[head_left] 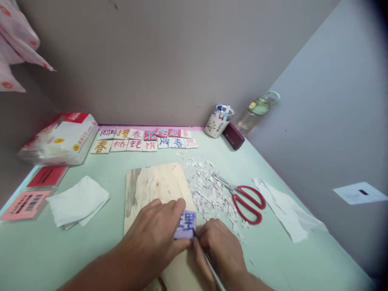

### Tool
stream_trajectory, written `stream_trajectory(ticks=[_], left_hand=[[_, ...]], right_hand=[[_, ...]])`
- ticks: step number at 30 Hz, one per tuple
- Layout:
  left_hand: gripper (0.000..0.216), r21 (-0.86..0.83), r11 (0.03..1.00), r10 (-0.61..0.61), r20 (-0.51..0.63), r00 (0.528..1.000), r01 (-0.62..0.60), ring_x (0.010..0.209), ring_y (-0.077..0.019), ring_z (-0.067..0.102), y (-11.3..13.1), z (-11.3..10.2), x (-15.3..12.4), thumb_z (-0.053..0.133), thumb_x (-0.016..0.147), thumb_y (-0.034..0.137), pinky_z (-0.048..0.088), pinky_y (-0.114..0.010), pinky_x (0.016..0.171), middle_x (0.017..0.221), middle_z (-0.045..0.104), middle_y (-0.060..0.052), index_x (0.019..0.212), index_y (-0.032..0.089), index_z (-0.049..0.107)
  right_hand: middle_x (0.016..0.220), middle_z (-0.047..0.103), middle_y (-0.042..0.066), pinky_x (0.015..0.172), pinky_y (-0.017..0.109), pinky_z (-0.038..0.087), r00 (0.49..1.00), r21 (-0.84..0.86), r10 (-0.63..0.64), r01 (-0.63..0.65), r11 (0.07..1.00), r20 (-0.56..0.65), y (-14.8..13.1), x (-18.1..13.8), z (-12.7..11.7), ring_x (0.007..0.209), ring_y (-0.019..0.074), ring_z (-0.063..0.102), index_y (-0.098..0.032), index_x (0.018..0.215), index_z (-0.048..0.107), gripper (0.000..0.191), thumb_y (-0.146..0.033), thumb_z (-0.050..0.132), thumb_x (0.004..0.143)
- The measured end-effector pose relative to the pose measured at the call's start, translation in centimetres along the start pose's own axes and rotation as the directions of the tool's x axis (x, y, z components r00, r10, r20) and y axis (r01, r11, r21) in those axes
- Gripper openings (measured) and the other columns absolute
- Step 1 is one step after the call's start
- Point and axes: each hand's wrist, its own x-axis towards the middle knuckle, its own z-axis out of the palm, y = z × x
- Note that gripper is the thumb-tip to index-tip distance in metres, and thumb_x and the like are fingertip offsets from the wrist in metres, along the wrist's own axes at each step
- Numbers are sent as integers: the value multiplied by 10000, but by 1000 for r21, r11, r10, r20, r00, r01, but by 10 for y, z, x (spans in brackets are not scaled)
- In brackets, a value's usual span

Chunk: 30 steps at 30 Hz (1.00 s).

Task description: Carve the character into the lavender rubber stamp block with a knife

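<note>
Clasping a purple tile (pixel 185 233) on a wooden board (pixel 157 184) in the left hand (pixel 154 228) and a pointed knife (pixel 212 269) in the right hand (pixel 223 244).

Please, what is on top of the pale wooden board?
On the pale wooden board rests a purple piece with blue writing, held by the left hand; the right hand holds a slim silver tool to it. The left hand hides the piece's left part and board beneath.

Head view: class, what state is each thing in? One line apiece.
Purple tile: blue-lettered, held by left hand
Pointed tool: in right hand, tip at tile
Can: open, things inside
Bottle: lid on
Lettered tiles: in two rows
Shavings: scattered
Scissors: lying down, unheld
Wooden board: lying flat
</note>
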Motion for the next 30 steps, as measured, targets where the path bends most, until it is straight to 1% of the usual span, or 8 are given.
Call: stream_trajectory(ticks=[4,8,11,13,16,18,24,30], left_hand=[[247,3,1000,3,13,1000,-3,880,-283,636,-2,2,1,691,860,280,458,-440,864,836,639,-11,923,239,456],[281,-31,1000,3,55,998,-1,860,-254,611,-6,-4,2,715,859,325,437,-389,827,832,633,8,930,242,456],[247,-103,995,18,113,993,-6,784,-201,569,-9,-12,2,702,852,280,398,-326,759,783,595,45,914,244,466],[212,-138,991,18,132,991,0,771,-186,547,-9,-16,1,678,846,221,367,-311,732,789,582,47,906,240,475],[201,-148,989,-1,152,988,24,801,-194,532,-7,-20,1,665,843,173,336,-312,729,823,575,36,880,232,476],[204,-151,988,-8,167,986,34,811,-199,527,-5,-21,1,668,844,165,325,-312,733,829,569,35,864,229,476],[209,-159,987,-5,168,986,32,815,-198,522,-5,-20,3,689,838,166,312,-307,743,842,574,38,890,235,499],[202,-154,988,12,159,987,13,810,-194,508,-7,-17,4,688,843,151,315,-311,750,870,588,36,929,238,528]], right_hand=[[643,561,21,583,328,326,910,-135,-338,376,917,239,5,15,-19,586,165,416,-210,700,485,337,-2,402,951],[674,576,26,596,332,344,880,-59,-352,389,919,319,12,21,-29,615,171,436,-207,731,501,342,-21,370,985],[712,598,16,602,320,368,939,97,-253,236,967,232,18,17,-27,632,161,468,-226,768,497,256,-67,452,964],[731,607,12,589,294,393,967,264,-26,-43,964,255,20,17,-27,651,149,506,-229,761,497,210,-131,523,945],[711,581,-2,554,255,381,824,437,355,-543,717,441,19,21,-30,644,134,502,-221,722,494,211,-256,613,892],[648,538,-31,527,238,332,721,508,462,-693,512,517,19,26,-30,587,114,450,-218,702,480,254,-311,673,839],[566,590,-47,445,204,188,539,572,511,-813,107,670,23,29,-22,434,50,323,-207,701,466,373,-403,771,793],[673,579,-38,541,221,312,689,680,385,-709,187,614,27,29,-23,567,85,438,-200,719,486,359,-352,802,795]])
